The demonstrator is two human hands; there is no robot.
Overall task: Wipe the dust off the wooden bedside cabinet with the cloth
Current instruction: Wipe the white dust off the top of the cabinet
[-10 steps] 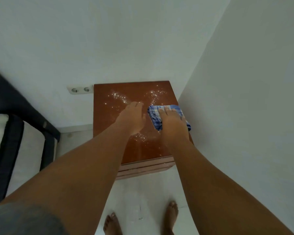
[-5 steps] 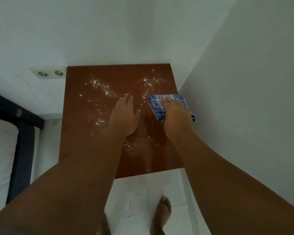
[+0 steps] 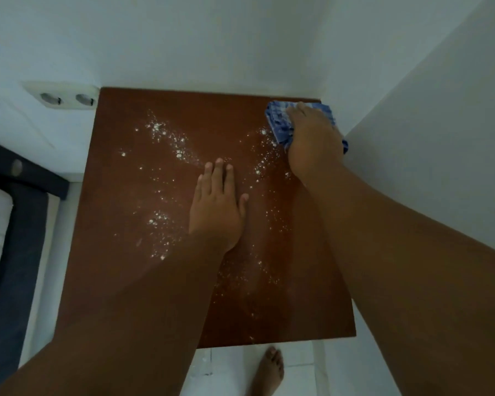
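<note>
I judge the wiping barely begun. My right hand (image 3: 315,144) presses a bunched blue-and-white checked cloth (image 3: 277,121) flat against the far right corner of the wooden bedside cabinet (image 3: 120,195), fingers curled over the fabric and holding it down rather than pinching it. My left hand (image 3: 216,207) lies open and flat near the middle of the top, palm down, gripping nothing; it seems to be bracing me.

Most of the dust is left. White powdery specks lie in several loose patches: one band (image 3: 166,138) running from the far left toward the centre, another streak (image 3: 265,155) just beside the cloth, a cluster (image 3: 157,224) left of my left hand, and a thinner scatter (image 3: 257,270) toward the near edge between my forearms. Only the strip along the right side, under and behind my right forearm, looks fairly clean, though the arm hides part of it.

The cabinet top is a smooth, flat, reddish-brown square panel with a slight sheen, so the powder should lift easily. The cloth is soft, woven and crumpled into folds. The cabinet stands in a corner of white walls, with a double wall socket (image 3: 66,98) just beside its far left corner.
</note>
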